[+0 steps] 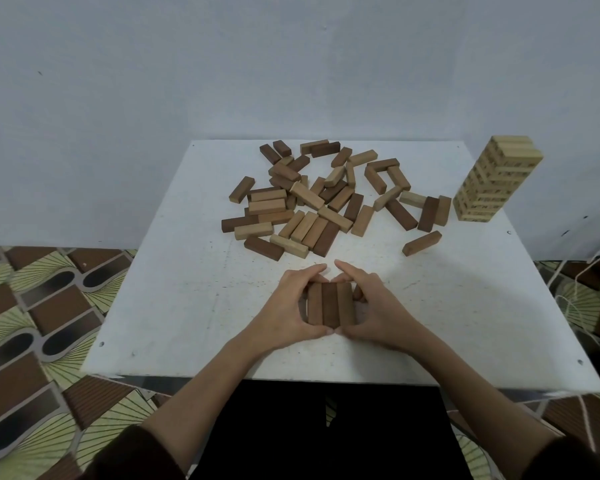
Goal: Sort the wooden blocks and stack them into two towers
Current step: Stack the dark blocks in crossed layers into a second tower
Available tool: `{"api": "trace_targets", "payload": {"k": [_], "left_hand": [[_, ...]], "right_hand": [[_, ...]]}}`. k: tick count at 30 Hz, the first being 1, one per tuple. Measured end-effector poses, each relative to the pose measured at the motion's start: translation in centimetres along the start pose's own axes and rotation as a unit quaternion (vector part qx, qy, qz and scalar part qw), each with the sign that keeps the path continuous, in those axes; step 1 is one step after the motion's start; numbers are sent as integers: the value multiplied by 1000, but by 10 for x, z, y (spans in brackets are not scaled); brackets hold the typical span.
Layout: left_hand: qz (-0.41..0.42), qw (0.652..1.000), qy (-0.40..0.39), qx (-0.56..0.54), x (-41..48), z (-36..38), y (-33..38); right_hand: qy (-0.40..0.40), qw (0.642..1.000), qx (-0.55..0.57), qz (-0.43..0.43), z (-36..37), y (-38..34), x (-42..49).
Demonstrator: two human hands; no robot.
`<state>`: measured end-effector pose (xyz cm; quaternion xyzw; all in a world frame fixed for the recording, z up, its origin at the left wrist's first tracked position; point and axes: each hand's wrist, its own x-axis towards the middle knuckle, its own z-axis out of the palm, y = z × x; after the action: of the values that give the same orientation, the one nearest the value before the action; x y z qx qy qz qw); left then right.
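Note:
Three dark brown blocks [330, 304] lie side by side near the front middle of the white table [174, 271]. My left hand [291, 306] presses against their left side and my right hand [371, 306] against their right side, thumbs meeting at the near end. A loose pile of light and dark wooden blocks [312, 202] is spread over the far middle of the table. A tall tower of pale blocks [492, 181] stands at the far right corner. One single block [421, 242] lies apart, right of the pile.
A plain wall rises behind the table. Patterned floor [39, 323] shows on both sides. White cords [575, 306] hang near the table's right edge. My dark-clothed lap sits below the front edge.

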<state>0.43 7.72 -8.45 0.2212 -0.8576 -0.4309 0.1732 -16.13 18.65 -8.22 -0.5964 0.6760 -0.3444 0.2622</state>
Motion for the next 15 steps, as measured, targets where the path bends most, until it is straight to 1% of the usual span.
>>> {"api": "trace_targets", "payload": {"k": [5,8,9,10,12,13,15], "left_hand": [[-3,1000,-5,10,-1,1,1],[-3,1000,-14,21,-2,-2,3],[-6,1000,-13,21,-3,-5,4],[-10,1000,-4,18,-5,-7,3],[-12,998,55,-1,-11,-15,-1],[-12,995,99,-7,-13,-19,-5],[-14,983,178,36,-13,-30,-17]], "right_hand": [[-21,1000,-1,21,-1,-1,1],[-63,997,-14,36,-7,-3,3],[-70,996,4,53,-12,-5,3],[-62,995,40,73,-17,-7,4],[-9,988,118,95,-24,-12,10],[22,987,128,95,-25,-15,13],[72,992,77,73,-24,-22,25]]}}
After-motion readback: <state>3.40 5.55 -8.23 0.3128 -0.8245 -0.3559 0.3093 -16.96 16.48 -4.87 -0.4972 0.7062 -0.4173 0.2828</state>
